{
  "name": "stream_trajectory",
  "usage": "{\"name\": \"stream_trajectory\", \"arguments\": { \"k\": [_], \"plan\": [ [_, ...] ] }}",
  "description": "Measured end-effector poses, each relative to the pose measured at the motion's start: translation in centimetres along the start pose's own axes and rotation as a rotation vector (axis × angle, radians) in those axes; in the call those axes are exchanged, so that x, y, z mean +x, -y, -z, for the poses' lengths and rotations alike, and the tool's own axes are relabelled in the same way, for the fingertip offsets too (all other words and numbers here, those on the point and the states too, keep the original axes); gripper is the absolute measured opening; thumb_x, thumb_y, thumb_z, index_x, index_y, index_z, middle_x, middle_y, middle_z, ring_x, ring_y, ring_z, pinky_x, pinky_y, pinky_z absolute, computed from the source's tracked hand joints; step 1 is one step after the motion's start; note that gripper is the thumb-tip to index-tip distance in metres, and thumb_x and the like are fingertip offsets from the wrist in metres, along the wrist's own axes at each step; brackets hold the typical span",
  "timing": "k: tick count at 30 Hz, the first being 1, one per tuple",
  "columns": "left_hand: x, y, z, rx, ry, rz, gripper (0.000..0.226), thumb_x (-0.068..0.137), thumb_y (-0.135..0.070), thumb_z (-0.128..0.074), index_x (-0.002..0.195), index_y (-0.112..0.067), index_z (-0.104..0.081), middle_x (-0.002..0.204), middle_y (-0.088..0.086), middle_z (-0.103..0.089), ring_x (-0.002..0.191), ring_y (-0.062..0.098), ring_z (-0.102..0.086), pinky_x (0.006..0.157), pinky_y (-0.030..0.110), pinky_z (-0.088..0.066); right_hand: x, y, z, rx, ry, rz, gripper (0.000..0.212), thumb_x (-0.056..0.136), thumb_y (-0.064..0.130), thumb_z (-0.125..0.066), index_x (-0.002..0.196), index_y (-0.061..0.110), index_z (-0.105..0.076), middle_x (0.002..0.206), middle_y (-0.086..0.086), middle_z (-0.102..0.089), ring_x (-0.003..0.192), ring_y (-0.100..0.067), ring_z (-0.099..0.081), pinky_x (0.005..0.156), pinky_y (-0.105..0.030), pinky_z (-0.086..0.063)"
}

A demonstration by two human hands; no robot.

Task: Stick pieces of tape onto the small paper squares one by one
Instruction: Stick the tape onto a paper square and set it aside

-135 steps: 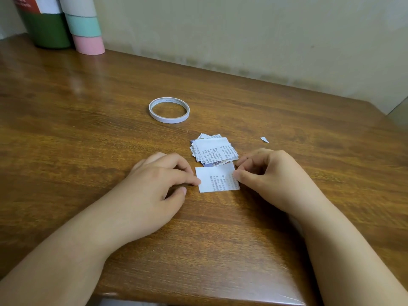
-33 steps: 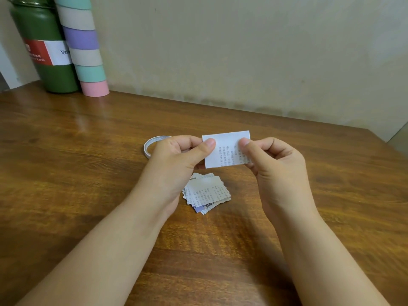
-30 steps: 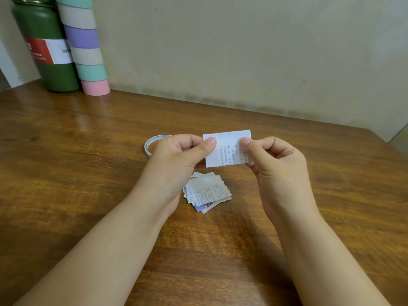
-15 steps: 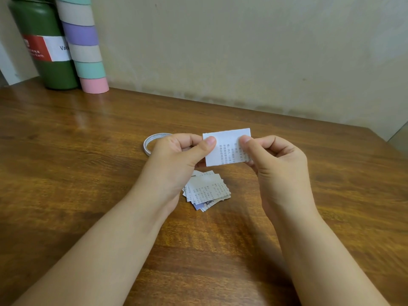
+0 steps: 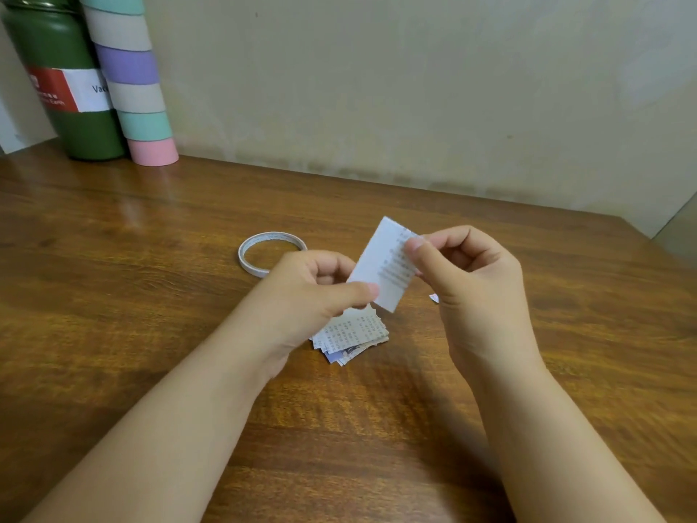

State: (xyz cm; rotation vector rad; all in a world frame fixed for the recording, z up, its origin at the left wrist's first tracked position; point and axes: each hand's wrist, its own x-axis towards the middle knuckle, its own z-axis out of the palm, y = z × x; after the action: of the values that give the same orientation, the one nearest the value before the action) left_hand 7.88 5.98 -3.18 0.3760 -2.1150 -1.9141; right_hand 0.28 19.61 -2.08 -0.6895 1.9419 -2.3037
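You are looking down at a brown wooden table (image 5: 151,334) set against a pale wall. Both of your bare forearms reach in from the bottom edge.

Your two hands hold one small paper square (image 5: 383,264) in the air above the table, tilted so that it runs from upper right down to lower left. It is white with rows of fine printed text, too blurred to read. Your left hand (image 5: 313,292) pinches its lower edge between thumb and curled fingers. Your right hand (image 5: 471,273) pinches its upper right part, thumb pressed on the printed face, the other fingers curled behind.

Directly below your hands, a small stack of paper squares (image 5: 350,334) lies flat on the table, unevenly piled and partly hidden by your left hand. Just beyond your left hand lies a thin white roll of tape (image 5: 260,254), flat on the wood. A tiny paper scrap (image 5: 433,297) peeks out beside your right hand.

In the far left corner stand a dark green bottle (image 5: 71,107) with a red and white label and, touching it, a tall tube (image 5: 132,77) banded in teal, grey, purple and pink.
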Motion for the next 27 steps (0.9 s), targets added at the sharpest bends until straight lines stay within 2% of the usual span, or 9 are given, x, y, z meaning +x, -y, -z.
{"name": "stream_trajectory", "arguments": {
  "k": [2, 4, 6, 9, 12, 17, 25, 27],
  "plan": [
    [-0.1, -0.1, -0.2, -0.021, 0.009, -0.046, 0.015, 0.076, -0.028, -0.071, 0.088, -0.019, -0.073, 0.085, 0.001, -0.075, 0.079, 0.013, -0.069, 0.07, 0.026, -0.051, 0.0, 0.1, 0.1, -0.056, 0.08, 0.018, 0.016, 0.079, 0.003, -0.072, 0.068, 0.01, -0.061, 0.067, 0.002, -0.067, 0.065, -0.006, -0.06, 0.06, -0.017, -0.048],
    [0.1, -0.3, -0.2, -0.115, -0.051, -0.089, 0.025, 0.072, -0.033, -0.068, 0.091, -0.017, -0.073, 0.088, 0.006, -0.074, 0.081, 0.02, -0.069, 0.074, 0.033, -0.052, -0.1, 0.2, 0.0, -0.086, 0.144, 0.02, 0.015, 0.078, 0.004, -0.073, 0.069, 0.009, -0.062, 0.067, 0.002, -0.067, 0.067, -0.008, -0.062, 0.062, -0.019, -0.049],
    [0.1, -0.5, -0.2, -0.216, -0.113, -0.095, 0.017, 0.076, -0.026, -0.067, 0.086, -0.013, -0.072, 0.085, 0.007, -0.074, 0.077, 0.019, -0.068, 0.074, 0.033, -0.053, -0.3, 0.2, -0.2, -0.085, 0.166, 0.019, 0.015, 0.078, 0.004, -0.073, 0.068, 0.01, -0.063, 0.067, 0.003, -0.067, 0.067, -0.008, -0.062, 0.062, -0.018, -0.049],
    [0.0, -0.5, -0.4, -0.315, -0.166, -0.057, 0.008, 0.082, -0.016, -0.065, 0.083, -0.011, -0.071, 0.081, 0.008, -0.073, 0.076, 0.019, -0.067, 0.073, 0.034, -0.055, -0.5, 0.1, -0.5, -0.042, 0.138, -0.018, 0.014, 0.079, 0.005, -0.072, 0.069, 0.009, -0.063, 0.064, 0.004, -0.065, 0.063, -0.007, -0.06, 0.062, -0.019, -0.048],
    [-0.1, -0.5, -0.7, -0.379, -0.195, -0.024, 0.012, 0.08, -0.018, -0.066, 0.085, -0.009, -0.07, 0.087, 0.013, -0.073, 0.081, 0.024, -0.067, 0.08, 0.041, -0.055, -0.7, 0.0, -0.8, -0.006, 0.115, -0.061, 0.016, 0.08, 0.007, -0.071, 0.067, 0.011, -0.063, 0.059, 0.005, -0.063, 0.059, -0.006, -0.058, 0.062, -0.02, -0.049],
    [-0.3, -0.4, -1.1, -0.415, -0.215, -0.012, 0.018, 0.081, -0.02, -0.066, 0.09, -0.006, -0.07, 0.094, 0.016, -0.072, 0.088, 0.029, -0.067, 0.083, 0.042, -0.054, -0.8, 0.0, -1.1, 0.015, 0.07, -0.057, 0.023, 0.08, 0.006, -0.072, 0.061, 0.016, -0.062, 0.064, 0.0, -0.065, 0.065, -0.011, -0.06, 0.064, -0.024, -0.05],
    [-0.4, -0.5, -1.6, -0.484, -0.196, -0.01, 0.026, 0.067, -0.025, -0.066, 0.086, -0.007, -0.068, 0.09, 0.015, -0.071, 0.081, 0.022, -0.067, 0.081, 0.039, -0.056, -0.9, -0.1, -1.3, 0.029, 0.027, -0.065, 0.023, 0.079, 0.004, -0.073, 0.062, 0.014, -0.061, 0.065, -0.003, -0.066, 0.065, -0.013, -0.061, 0.063, -0.025, -0.051],
    [-0.5, -0.5, -1.6, -0.49, -0.202, -0.004, 0.025, 0.069, -0.023, -0.066, 0.087, -0.006, -0.068, 0.091, 0.016, -0.071, 0.081, 0.023, -0.066, 0.081, 0.039, -0.056, -1.0, -0.1, -1.3, 0.028, 0.019, -0.062, 0.022, 0.078, 0.004, -0.073, 0.064, 0.014, -0.061, 0.065, -0.003, -0.066, 0.065, -0.012, -0.061, 0.062, -0.023, -0.051]
  ]
}}
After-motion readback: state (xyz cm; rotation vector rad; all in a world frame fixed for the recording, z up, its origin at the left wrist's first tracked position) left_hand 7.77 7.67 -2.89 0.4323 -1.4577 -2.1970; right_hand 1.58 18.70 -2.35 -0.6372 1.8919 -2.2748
